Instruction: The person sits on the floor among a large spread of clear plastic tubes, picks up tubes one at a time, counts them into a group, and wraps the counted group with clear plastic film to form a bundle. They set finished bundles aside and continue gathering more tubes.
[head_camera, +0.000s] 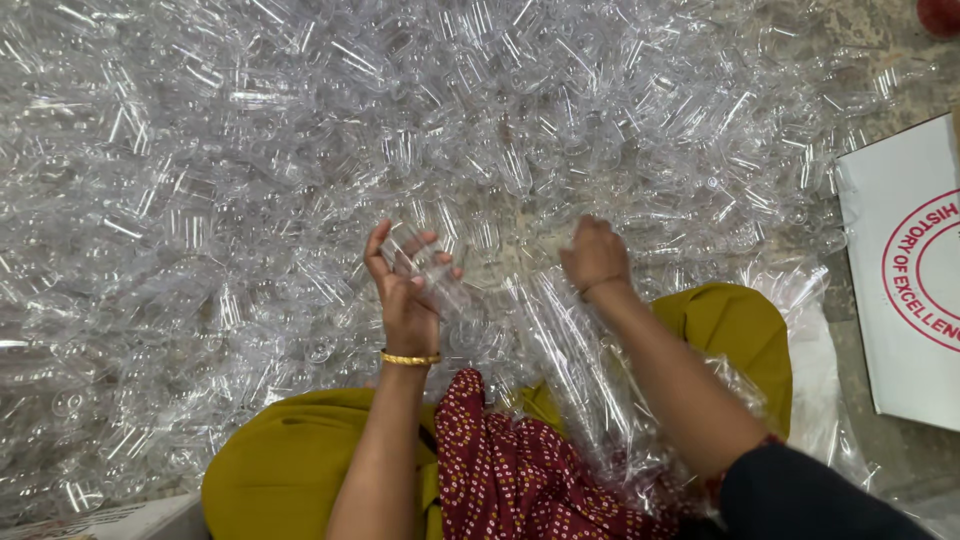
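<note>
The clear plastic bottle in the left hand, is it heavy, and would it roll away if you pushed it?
The clear plastic bottle is probably very light: the left hand holds it up in loose fingers. It looks round and smooth, so it may roll or slip when pushed. The pile of clear bottles lies heaped without looking crushed, so they seem fairly stiff, though thin.
</note>
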